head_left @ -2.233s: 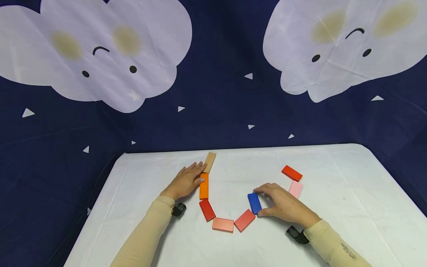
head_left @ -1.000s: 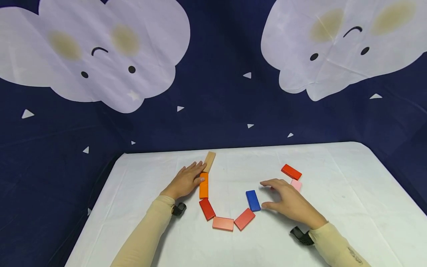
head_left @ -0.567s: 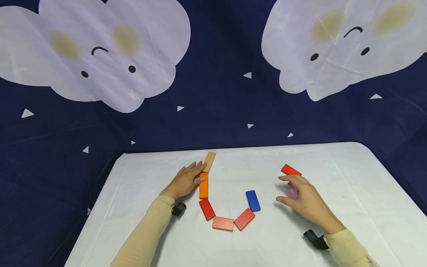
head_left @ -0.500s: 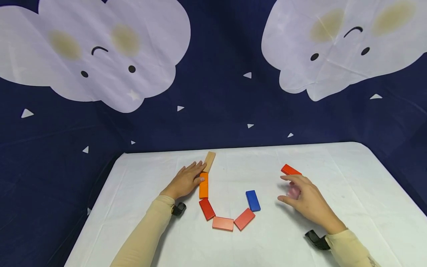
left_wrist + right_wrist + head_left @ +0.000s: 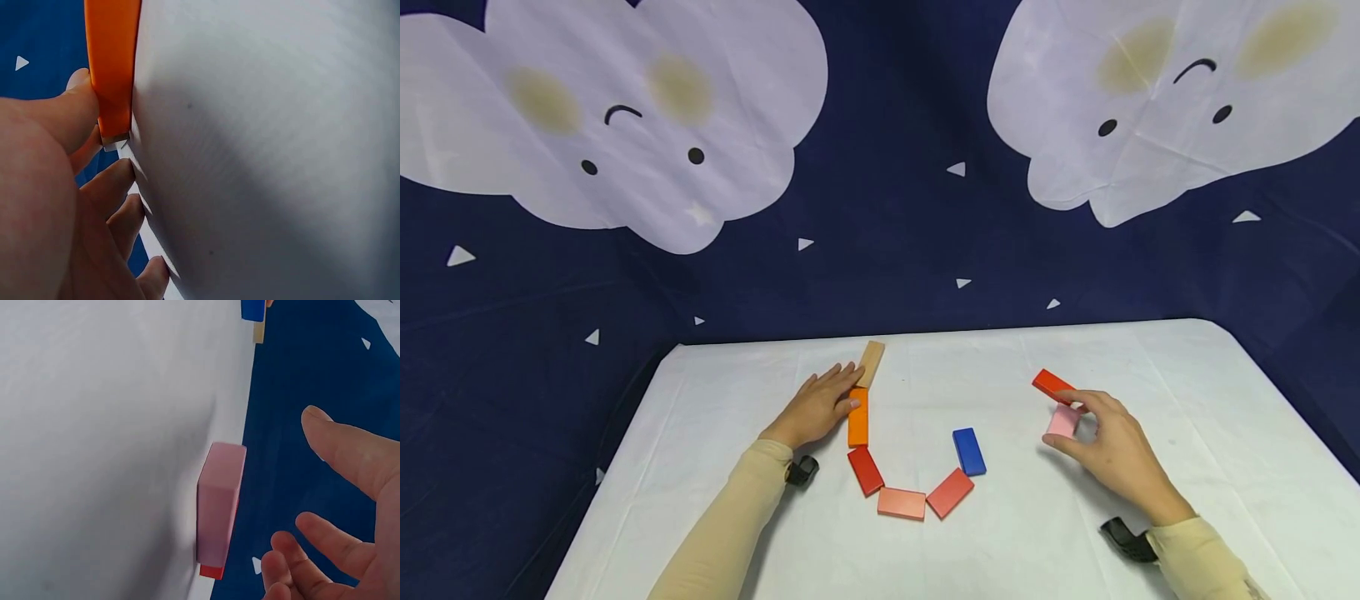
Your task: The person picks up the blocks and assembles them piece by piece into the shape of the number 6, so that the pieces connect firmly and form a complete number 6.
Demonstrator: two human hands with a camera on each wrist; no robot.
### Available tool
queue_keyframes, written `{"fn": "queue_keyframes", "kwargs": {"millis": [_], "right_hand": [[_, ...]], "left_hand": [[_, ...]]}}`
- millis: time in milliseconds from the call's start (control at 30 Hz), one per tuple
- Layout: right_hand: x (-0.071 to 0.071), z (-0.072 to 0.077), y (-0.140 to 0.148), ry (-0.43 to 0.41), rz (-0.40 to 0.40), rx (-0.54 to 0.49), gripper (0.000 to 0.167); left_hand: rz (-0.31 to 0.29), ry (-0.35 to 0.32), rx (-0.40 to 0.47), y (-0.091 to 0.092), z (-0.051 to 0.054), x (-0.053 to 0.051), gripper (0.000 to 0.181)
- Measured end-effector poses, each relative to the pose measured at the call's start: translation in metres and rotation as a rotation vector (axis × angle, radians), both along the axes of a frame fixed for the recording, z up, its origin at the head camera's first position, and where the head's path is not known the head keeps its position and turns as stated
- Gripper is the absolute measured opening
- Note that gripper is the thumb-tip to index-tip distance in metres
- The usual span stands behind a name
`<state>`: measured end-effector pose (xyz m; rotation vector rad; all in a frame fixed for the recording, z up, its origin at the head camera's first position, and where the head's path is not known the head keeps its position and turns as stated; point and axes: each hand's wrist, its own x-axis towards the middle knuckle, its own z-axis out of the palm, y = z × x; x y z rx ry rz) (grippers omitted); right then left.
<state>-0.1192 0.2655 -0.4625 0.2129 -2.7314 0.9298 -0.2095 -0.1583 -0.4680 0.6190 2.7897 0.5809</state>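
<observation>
Head view: the right hand (image 5: 1123,446) hovers, fingers apart, by the pink block (image 5: 1062,422) on the tabletop (image 5: 1000,550); presumably light and stiff, the block suits a long-side pinch. Left hand (image 5: 811,408), fingers extended, touches the orange block (image 5: 859,427).

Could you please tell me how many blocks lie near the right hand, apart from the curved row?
2: a pink block, framed by the right hand's thumb and fingers in the head view, and a bright red block just beyond it. The hand could hide others.
</observation>
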Motion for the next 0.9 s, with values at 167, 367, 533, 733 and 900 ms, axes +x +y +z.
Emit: {"fn": "queue_keyframes", "kwargs": {"millis": [167,367,533,733,900], "right_hand": [[-0.0002,0.0001,0.0032,-0.06,-0.045,0.008,0.07],[-0.0015,-0.0023,0.0044,-0.115,-0.081,0.046,0.078],[-0.002,-0.0046,0.0042,-0.154,-0.086,0.067,0.079],[-0.0042,-0.0059,0.0046,-0.162,-0.081,0.097,0.079],[-0.0058,-0.0067,0.004,-0.21,-0.075,0.119,0.077]], "left_hand": [[-0.001,-0.001,0.005,0.001,0.0012,0.0004,0.059],[0.003,0.0,0.001,0.001,0.0005,0.0,0.059],[0.006,0.0,-0.002,0.0013,0.0003,-0.0001,0.059],[0.006,0.006,0.0,0.0008,-0.0011,-0.0005,0.059],[-0.001,0.014,0.005,0.0003,-0.0017,-0.0005,0.059]]}}
